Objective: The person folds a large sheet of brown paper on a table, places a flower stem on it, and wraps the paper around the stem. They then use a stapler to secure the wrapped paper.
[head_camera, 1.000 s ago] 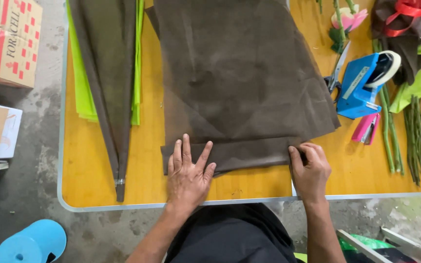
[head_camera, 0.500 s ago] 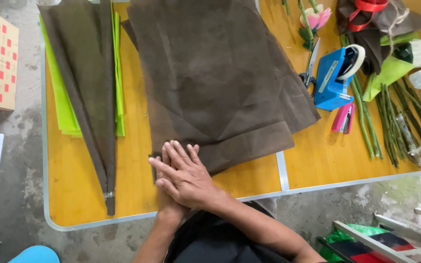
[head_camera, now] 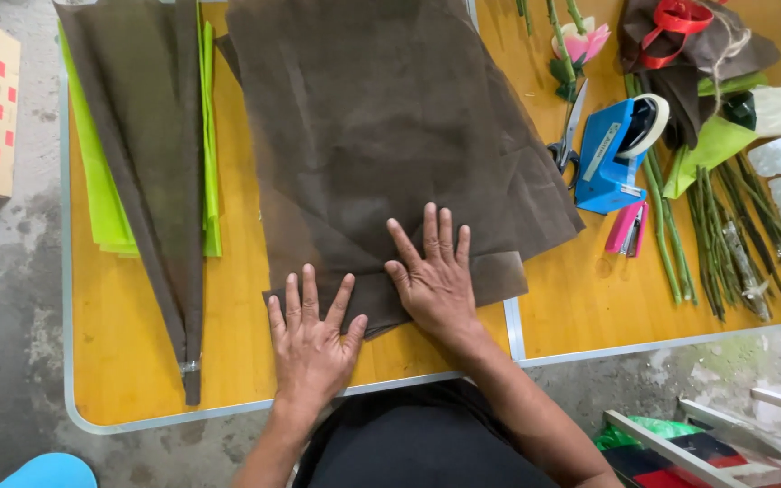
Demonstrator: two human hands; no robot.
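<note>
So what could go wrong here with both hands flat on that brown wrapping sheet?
The left hand and right hand press only the near folded edge of the brown sheet. The far part lies loose, so the fold may shift or crease unevenly. The sheet's right edge lies close to the scissors and the blue tape dispenser, so sliding it could snag or nudge them. Its near corner sits close to the table edge and might droop.

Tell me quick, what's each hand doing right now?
Left hand: open, flat, pressing the near edge of the brown paper.
Right hand: open, flat on the same paper, holding nothing.
</note>
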